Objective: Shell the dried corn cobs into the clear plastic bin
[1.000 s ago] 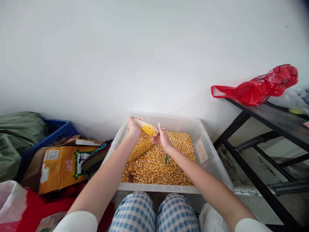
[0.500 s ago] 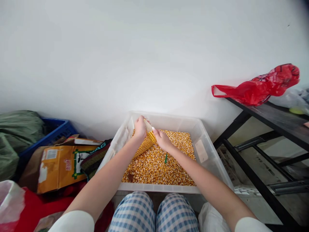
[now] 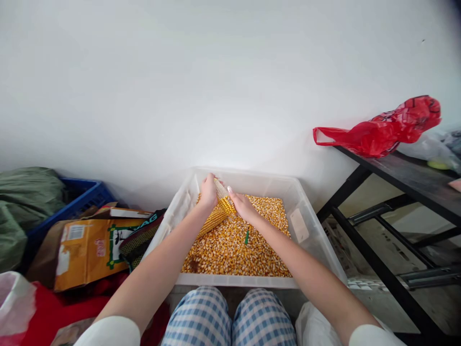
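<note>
Between my two hands is a corn cob (image 3: 226, 203), tilted, its upper part stripped pale and its lower part still covered in yellow kernels. My left hand (image 3: 209, 192) is closed around the cob's upper end. Against its right side my right hand (image 3: 242, 205) is closed, with the thumb pressed on the kernel rows. Another full corn cob (image 3: 212, 220) lies just below, on the loose corn kernels (image 3: 234, 254). A translucent plastic bin (image 3: 317, 250) holds all of these. A small green scrap (image 3: 247, 237) rests on the kernels.
To the left are an orange cardboard box (image 3: 84, 252), a blue crate (image 3: 86, 194) and a green bag (image 3: 29, 206). On the right, a black-framed table (image 3: 414, 175) carries a red plastic bag (image 3: 382, 137). A white wall (image 3: 216, 86) rises behind the bin.
My right thumb has shifted slightly on the cob, and a bit more of the pale stripped part shows. My left hand keeps its hold. The view has moved slightly.
</note>
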`<action>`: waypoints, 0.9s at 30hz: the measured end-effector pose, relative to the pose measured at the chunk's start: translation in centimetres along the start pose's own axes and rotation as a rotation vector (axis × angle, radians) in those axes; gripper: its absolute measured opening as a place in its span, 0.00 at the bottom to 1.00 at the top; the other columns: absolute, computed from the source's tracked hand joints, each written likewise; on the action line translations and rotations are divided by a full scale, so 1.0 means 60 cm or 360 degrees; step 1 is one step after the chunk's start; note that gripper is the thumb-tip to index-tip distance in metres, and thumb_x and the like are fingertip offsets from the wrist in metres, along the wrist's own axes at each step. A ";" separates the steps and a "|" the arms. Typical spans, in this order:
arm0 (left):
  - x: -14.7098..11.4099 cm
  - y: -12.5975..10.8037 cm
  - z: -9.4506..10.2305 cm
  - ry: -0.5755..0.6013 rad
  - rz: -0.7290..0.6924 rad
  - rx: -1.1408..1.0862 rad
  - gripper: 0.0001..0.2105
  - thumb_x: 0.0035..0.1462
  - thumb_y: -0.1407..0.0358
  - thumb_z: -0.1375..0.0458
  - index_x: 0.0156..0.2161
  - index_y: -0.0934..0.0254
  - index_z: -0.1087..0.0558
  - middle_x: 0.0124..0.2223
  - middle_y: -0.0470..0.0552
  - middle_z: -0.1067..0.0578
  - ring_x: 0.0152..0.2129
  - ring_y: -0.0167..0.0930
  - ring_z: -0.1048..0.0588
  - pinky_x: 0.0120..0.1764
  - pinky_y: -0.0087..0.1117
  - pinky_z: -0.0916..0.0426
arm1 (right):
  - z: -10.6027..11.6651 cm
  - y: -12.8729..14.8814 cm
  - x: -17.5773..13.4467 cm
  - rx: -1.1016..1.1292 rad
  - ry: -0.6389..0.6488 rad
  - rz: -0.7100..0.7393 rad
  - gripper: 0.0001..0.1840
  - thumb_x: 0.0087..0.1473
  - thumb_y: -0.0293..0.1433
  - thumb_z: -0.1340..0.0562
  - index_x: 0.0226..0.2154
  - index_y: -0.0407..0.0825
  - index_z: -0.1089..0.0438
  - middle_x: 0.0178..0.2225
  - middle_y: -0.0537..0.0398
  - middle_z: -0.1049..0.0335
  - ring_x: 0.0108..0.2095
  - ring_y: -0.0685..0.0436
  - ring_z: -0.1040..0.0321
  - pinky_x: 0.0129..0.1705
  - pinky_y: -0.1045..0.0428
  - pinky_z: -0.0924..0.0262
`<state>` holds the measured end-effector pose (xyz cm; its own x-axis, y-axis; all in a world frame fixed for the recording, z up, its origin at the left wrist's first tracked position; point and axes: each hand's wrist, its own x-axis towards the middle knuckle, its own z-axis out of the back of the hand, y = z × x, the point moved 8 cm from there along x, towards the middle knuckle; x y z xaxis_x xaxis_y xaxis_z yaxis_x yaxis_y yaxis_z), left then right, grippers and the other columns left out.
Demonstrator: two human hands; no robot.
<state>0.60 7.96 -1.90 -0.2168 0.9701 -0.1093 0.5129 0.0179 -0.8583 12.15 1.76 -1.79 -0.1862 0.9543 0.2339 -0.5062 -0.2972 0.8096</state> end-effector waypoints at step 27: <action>0.019 0.008 0.021 -0.0093 0.0259 -0.0144 0.06 0.45 0.64 0.52 0.23 0.65 0.39 0.17 0.47 0.34 0.12 0.27 0.35 0.18 0.27 0.39 | -0.018 -0.012 -0.004 0.0404 0.0189 -0.0260 0.31 0.54 0.52 0.61 0.44 0.50 0.39 0.21 0.59 0.39 0.14 0.53 0.42 0.17 0.54 0.44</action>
<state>-0.42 8.77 -3.08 -0.1717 0.9462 -0.2742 0.6172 -0.1136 -0.7785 11.67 1.72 -3.01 -0.2246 0.9737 0.0375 -0.3142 -0.1088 0.9431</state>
